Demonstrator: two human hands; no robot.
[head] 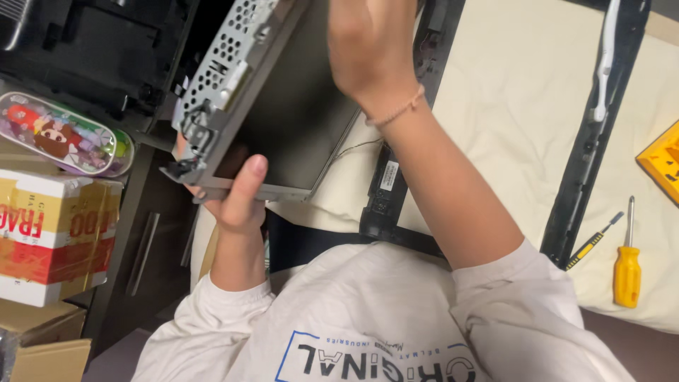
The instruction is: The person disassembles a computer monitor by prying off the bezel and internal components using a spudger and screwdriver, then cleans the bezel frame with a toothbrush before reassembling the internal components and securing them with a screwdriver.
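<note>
I hold a flat dark screen panel (293, 106) with a perforated metal shield (223, 60) on its back, tilted up off the surface. My left hand (237, 194) grips its lower corner, thumb pressed on the metal edge. My right hand (368, 46) reaches over the panel's upper part, fingers running out of the top of the view; whether they grip it is hidden. A thin wire (353, 147) trails from the panel toward a black plastic frame (387, 191) lying on a cream cloth (509, 113).
A yellow-handled screwdriver (627, 272) and a thin smaller one (593, 242) lie on the cloth at right, near a yellow box corner (663, 161). At left sit a colourful pencil case (60, 134), a taped cardboard box (53, 233) and a black casing (99, 49).
</note>
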